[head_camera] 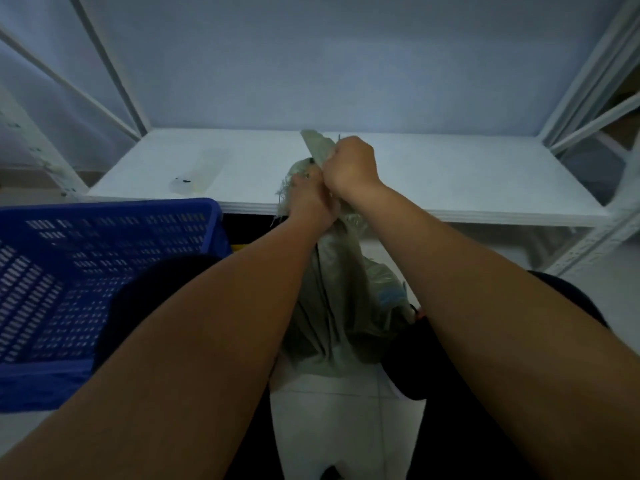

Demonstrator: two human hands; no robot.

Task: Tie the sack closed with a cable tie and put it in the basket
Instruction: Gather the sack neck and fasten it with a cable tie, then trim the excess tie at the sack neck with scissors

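A grey-green woven sack (343,306) stands on the floor between my knees, its neck gathered upward in front of the shelf edge. My left hand (308,199) is clenched around the bunched neck. My right hand (351,164) is closed just above it, gripping the top of the sack, whose flap sticks out past the fist. A thin dark line by the right fist may be the cable tie; it is too small to tell. The blue slotted basket (104,209) sits to the left on the floor.
A white shelf board (467,181) runs across in front of me at hand height, inside a white metal rack (588,81). A clear plastic packet (197,174) lies on the board's left part. Pale tiled floor (343,420) shows below.
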